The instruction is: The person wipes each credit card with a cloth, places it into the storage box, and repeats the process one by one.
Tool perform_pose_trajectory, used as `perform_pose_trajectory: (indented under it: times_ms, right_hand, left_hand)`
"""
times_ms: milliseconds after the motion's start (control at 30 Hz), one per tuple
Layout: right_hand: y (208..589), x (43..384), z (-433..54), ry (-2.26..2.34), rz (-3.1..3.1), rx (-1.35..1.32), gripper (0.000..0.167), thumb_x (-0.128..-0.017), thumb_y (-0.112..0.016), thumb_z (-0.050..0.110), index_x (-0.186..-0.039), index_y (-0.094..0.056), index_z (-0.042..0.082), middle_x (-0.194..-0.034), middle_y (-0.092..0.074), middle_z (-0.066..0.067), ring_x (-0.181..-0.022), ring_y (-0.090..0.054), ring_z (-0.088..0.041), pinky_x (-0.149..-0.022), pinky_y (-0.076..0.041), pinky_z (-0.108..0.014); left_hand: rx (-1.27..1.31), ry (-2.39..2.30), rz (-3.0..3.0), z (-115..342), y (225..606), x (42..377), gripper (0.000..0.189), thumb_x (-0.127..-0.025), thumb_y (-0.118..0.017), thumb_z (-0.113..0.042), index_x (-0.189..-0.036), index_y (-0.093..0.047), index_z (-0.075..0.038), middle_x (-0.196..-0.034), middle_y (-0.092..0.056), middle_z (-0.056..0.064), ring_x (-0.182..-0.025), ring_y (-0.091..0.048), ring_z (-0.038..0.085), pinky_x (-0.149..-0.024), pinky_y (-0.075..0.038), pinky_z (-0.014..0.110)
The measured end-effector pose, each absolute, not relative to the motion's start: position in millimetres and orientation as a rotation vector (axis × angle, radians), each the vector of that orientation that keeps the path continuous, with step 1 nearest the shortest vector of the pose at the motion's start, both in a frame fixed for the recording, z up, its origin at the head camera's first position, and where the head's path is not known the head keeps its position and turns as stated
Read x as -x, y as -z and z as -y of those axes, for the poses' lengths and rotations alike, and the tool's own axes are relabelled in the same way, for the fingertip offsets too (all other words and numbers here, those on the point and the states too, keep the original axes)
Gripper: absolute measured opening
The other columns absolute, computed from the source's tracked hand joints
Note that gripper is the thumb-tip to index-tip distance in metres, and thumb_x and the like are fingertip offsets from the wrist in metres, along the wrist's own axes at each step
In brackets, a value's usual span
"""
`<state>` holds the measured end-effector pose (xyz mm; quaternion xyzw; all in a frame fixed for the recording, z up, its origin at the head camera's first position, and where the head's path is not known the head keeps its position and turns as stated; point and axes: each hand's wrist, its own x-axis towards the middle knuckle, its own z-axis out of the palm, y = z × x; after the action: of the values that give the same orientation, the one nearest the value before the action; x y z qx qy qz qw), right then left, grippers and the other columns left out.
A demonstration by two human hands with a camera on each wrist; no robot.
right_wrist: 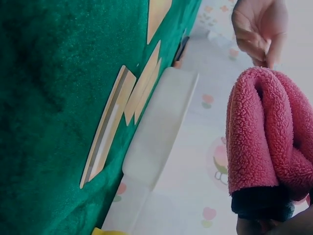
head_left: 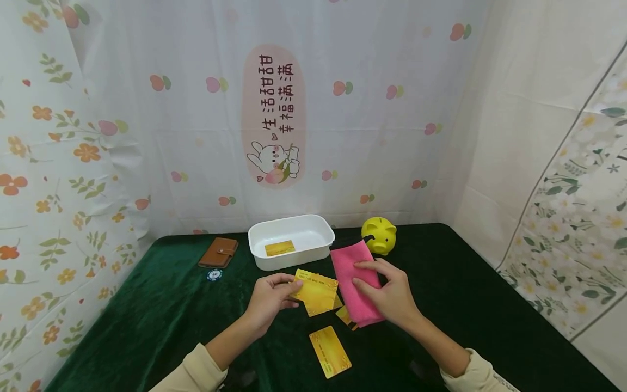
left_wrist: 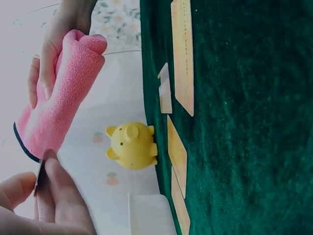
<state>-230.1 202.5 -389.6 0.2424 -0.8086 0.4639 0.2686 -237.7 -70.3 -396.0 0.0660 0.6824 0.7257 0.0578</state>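
Observation:
My left hand [head_left: 273, 299] pinches a gold bank card [head_left: 313, 291] between thumb and fingers; in the left wrist view that card [left_wrist: 39, 177] shows edge-on, right by the cloth. My right hand [head_left: 392, 291] grips a folded pink fleece cloth [head_left: 355, 280] with a dark edge band, thumb and fingers on its outer side. In the right wrist view the folds of the cloth [right_wrist: 252, 132] hang above the table. Below the hands, several more gold cards lie on the green cover, one with a dark stripe [right_wrist: 110, 127] and one nearest my body [head_left: 330, 352].
A white plastic tray [head_left: 291, 261] with one gold card [head_left: 280, 248] inside stands at the back. Right of it is a yellow piggy bank [head_left: 379, 235]. A brown leather wallet [head_left: 218, 252] and a poker chip [head_left: 214, 275] lie to the left. Patterned curtains [head_left: 196, 136] border the table.

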Motion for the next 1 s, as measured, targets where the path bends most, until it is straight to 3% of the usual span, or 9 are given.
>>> perform_pose_trajectory:
  times_ms: [233, 667, 1000]
  right_hand:
    - [383.5, 228.4, -202.8, -1.21, 2.152, -0.655, 0.032, -0.081, -0.08, 0.001, -0.109, -0.073, 0.014, -0.103, -0.066, -0.002, -0.081, -0.061, -0.016, -0.062, -0.056, -0.029]
    - [376.4, 220.0, -186.2, -1.373, 2.152, -0.717, 0.028, -0.086, -0.076, 0.005, -0.112, -0.071, 0.013, -0.108, -0.065, -0.005, -0.082, -0.061, -0.019, -0.062, -0.056, -0.03]
    - [376.5, 221.9, -174.8, -1.414, 2.174, -0.747, 0.03, -0.086, -0.077, 0.006, -0.113, -0.071, 0.016, -0.108, -0.065, -0.001, -0.084, -0.063, -0.018, -0.065, -0.058, -0.032]
  left_hand:
    - [-0.074, -2.146, -2.104, 73.8, 397.8, 240.9, 0.023, -0.096, -0.062, -0.016, -0.106, -0.068, 0.004, -0.099, -0.07, 0.011, -0.08, -0.063, 0.02, -0.063, -0.048, 0.029]
    - [-0.211, -2.211, -1.846, 75.0, 400.7, 242.0, 0.031, -0.097, -0.063, -0.014, -0.12, -0.061, 0.007, -0.11, -0.07, 0.013, -0.089, -0.068, 0.02, -0.075, -0.054, 0.028]
    - [-0.361, -2.194, -1.695, 75.8, 398.6, 240.6, 0.045, -0.097, -0.062, -0.009, -0.135, -0.048, 0.012, -0.116, -0.069, 0.013, -0.091, -0.066, 0.015, -0.078, -0.055, 0.025]
